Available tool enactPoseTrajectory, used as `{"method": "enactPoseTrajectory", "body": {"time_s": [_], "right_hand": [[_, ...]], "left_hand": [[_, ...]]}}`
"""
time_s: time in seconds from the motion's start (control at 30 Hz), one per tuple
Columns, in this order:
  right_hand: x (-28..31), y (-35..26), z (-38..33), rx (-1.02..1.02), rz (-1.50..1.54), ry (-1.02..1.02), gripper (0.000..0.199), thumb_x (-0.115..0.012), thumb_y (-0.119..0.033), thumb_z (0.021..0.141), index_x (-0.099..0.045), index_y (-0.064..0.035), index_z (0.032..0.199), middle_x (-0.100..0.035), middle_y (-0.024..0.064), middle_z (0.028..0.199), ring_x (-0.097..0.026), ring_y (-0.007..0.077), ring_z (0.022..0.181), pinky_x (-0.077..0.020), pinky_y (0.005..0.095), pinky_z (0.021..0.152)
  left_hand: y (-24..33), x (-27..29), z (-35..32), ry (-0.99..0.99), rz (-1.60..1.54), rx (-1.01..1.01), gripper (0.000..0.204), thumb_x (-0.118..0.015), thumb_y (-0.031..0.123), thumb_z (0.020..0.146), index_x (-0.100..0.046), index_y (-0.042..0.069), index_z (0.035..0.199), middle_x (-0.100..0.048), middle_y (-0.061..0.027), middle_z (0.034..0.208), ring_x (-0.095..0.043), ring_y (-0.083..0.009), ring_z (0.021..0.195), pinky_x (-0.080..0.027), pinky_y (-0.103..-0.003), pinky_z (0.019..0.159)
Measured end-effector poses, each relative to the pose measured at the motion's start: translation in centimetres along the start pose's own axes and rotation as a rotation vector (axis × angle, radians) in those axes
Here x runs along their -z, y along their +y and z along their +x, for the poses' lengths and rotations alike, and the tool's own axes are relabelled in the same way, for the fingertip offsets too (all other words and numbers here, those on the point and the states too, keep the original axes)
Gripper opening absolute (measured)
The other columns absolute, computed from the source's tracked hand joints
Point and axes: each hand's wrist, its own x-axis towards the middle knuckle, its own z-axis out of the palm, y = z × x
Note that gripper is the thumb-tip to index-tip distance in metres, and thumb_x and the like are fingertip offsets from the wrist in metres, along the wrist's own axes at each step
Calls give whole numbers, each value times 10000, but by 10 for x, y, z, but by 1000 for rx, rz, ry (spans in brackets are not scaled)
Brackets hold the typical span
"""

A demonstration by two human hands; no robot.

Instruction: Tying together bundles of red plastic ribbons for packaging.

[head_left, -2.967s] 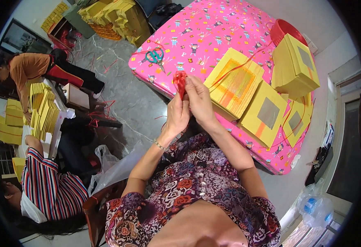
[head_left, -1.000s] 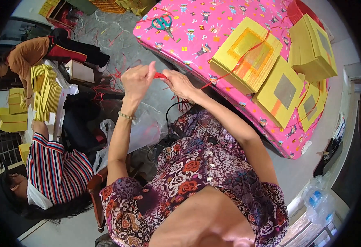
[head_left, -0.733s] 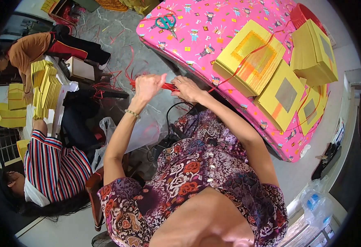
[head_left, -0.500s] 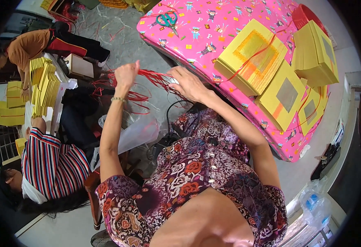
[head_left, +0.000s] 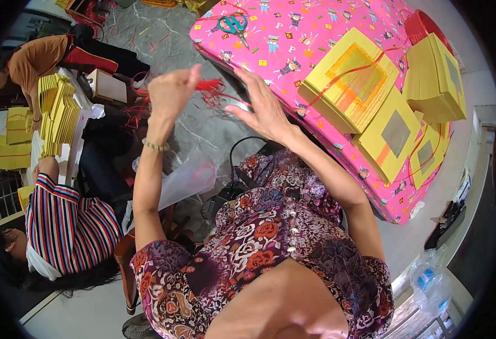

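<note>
Red strands (head_left: 209, 86) fan out from the left hand (head_left: 171, 93), whose grip is closed around them, over the floor (head_left: 202, 135) beside the pink-covered counter (head_left: 250, 59). With the right hand (head_left: 266, 111) spread open and seemingly holding none, the loose ends could tangle, or slip free should that single hold slacken.

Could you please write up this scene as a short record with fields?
Left hand: closed, gripping a bundle of red strands
Right hand: open, thumb apart from the fingers, to the right of the bundle
Pink patterned surface: teal-handled scissors, yellow paper stacks, red container
People nearby: person in striped top, person in brown top, beside folded yellow paper
</note>
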Motion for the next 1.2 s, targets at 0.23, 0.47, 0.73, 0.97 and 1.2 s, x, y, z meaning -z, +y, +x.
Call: {"method": "enactPoseTrajectory", "body": {"time_s": [0.23,0.47,0.73,0.97,1.2], "right_hand": [[-7,-30,10,-201,358,-432,428,-576,-309,903,-435,31,1120,-585,257,990,-578,394,949,-462,456,775],[27,3,-24,-230,297,-553,285,-444,-310,979,-427,-26,986,-500,202,700,-517,404,686,-374,460,597],[53,16,-42,-327,-4,-553,288,-423,-304,980,-425,-21,925,-525,215,705,-541,419,709,-388,483,615],[53,-14,-3,-237,-149,-563,268,-452,-281,956,-452,-19,901,-535,217,643,-546,430,635,-382,511,562],[69,-13,9,-246,-147,-582,303,-472,-300,942,-497,1,921,-556,223,670,-563,413,644,-395,510,579]], "left_hand": [[49,66,10,8,-203,-292,337,-685,223,820,-546,65,558,-451,-70,491,-468,-235,419,-352,-334,405],[-13,91,27,267,-432,91,340,-644,233,895,-650,-33,685,-485,58,526,-430,-5,516,-332,-196,454],[-64,44,29,-68,56,57,367,-648,349,841,-660,14,691,-630,-97,730,-591,-321,646,-448,-400,594],[57,16,9,-140,-482,-286,173,-549,123,893,-674,13,941,-657,-134,872,-613,-285,835,-471,-358,764],[83,-21,-16,-370,-526,125,450,-551,319,914,-584,7,591,-507,-143,510,-503,-291,435,-358,-389,448]]}}
